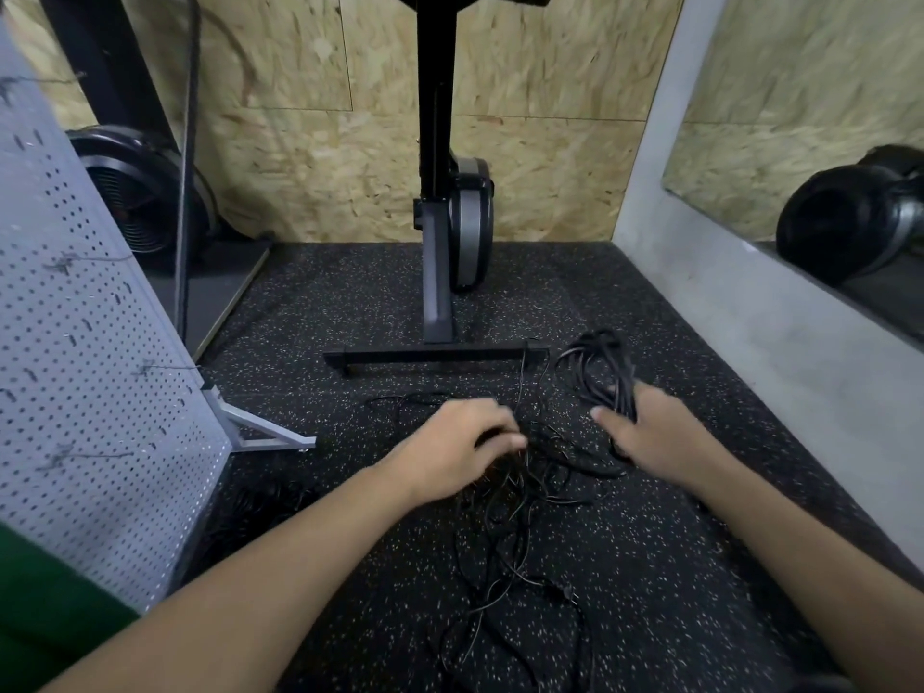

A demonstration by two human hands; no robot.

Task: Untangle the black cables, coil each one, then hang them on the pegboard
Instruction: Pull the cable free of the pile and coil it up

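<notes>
A tangle of thin black cables (515, 532) lies spread on the speckled black floor in front of me. My left hand (457, 447) reaches into the tangle, its fingers curled around some strands. My right hand (655, 432) grips a bundle of looped black cable (597, 365) that rises above it toward the machine's foot. The grey pegboard (85, 367) leans on its stand at the left, with bits of dark string on its face. Motion blur softens both hands.
An exercise machine's black post and crossbar foot (435, 353) stand just beyond the cables. The pegboard's metal foot (265, 432) juts out at left. A grey concrete wall with a mirror (800, 157) bounds the right. Another fan-wheel machine (140, 187) stands behind the pegboard.
</notes>
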